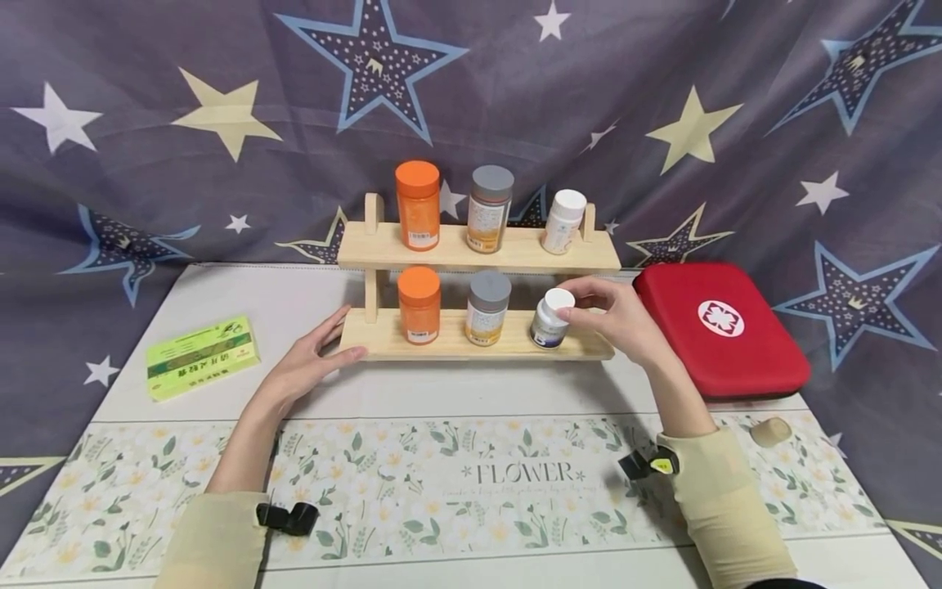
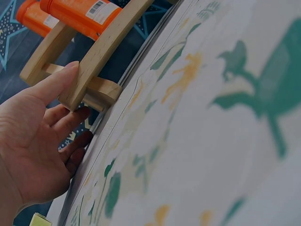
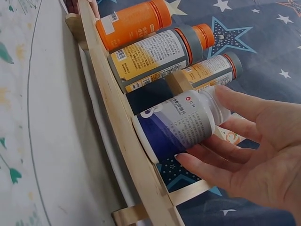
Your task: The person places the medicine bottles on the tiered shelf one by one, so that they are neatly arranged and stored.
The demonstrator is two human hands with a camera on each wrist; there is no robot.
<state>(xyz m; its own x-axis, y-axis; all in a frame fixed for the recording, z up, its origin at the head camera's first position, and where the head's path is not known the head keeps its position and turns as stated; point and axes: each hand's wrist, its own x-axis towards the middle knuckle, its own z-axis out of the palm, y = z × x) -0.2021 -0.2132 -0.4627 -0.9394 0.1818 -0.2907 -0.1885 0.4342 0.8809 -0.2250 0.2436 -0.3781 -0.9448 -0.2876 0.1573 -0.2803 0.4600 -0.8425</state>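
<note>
A: How does the white-capped bottle point(image 1: 551, 320) look?

B: Small, with a white and dark blue label. It stands at the right end of the lower shelf point(image 1: 471, 347), and the right hand point(image 1: 616, 316) grasps it with fingers around its cap and body.

A: And around it?

B: A grey-capped bottle point(image 1: 487, 307) is just beside, then an orange bottle point(image 1: 419, 304). The left hand point(image 1: 307, 362), fingers straight, touches the shelf's left end. A red first-aid case point(image 1: 717, 329) lies at the right.

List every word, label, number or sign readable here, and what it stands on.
"FLOWER": printed on the floral mat.
White cross-like emblem, no words: on the red case.
Print on the green box: too blurred.
Labels and barcodes on the bottles, including the white-capped bottle held by the right hand: too small.
</note>
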